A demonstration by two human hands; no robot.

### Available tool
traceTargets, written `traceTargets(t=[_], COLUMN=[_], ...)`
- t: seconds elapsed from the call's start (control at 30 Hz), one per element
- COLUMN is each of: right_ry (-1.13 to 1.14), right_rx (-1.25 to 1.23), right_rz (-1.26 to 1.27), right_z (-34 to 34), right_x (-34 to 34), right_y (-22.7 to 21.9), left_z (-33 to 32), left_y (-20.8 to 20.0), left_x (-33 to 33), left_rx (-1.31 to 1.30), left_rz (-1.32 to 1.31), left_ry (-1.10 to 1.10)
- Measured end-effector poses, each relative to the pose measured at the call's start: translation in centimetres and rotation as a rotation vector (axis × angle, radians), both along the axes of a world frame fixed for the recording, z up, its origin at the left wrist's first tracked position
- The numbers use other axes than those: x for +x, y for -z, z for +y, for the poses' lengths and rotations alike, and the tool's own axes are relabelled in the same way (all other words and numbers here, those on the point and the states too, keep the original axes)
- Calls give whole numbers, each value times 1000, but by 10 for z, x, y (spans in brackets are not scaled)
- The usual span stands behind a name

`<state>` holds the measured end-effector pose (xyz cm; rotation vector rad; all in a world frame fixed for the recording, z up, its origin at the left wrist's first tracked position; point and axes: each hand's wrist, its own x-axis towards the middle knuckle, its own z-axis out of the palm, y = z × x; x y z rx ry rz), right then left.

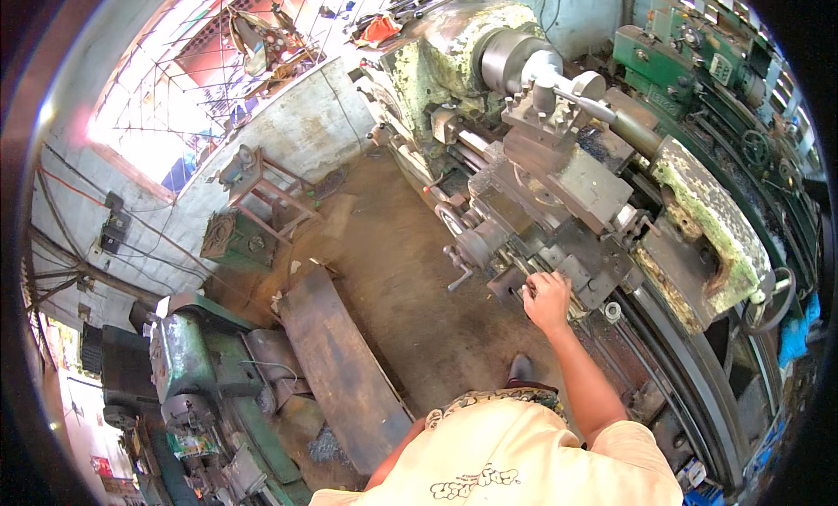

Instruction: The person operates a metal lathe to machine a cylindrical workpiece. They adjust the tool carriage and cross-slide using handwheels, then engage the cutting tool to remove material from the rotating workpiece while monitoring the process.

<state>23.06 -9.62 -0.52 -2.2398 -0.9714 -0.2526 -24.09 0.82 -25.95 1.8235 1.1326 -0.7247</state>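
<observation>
My right hand is at the front of a lathe carriage, its fingers curled in at the metal parts there. What lies under the fingertips is hidden. Just left of the hand, a handwheel with a crank handle sticks out from the carriage. Above, the tool post stands beside a pale round workpiece held at the chuck. The tailstock sits to the right along the bed. Of my left arm only a short stretch shows by my shirt; its hand is out of sight.
A long metal sheet-topped bench lies to my left, with a green machine beyond it. A small wooden stand is near the wall under a barred window. Another green lathe stands behind this one.
</observation>
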Motion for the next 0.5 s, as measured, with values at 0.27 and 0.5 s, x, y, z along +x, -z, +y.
traceTargets(t=[0.27, 0.5], right_ry=[-5, 129], right_rx=[-49, -61], right_rz=[-146, 437], right_z=[-31, -80], right_x=[-58, -109], right_y=[6, 35], left_z=[16, 39], left_y=[33, 48], left_x=[-33, -30], left_rx=[6, 55], left_rz=[9, -53], left_ry=[156, 491])
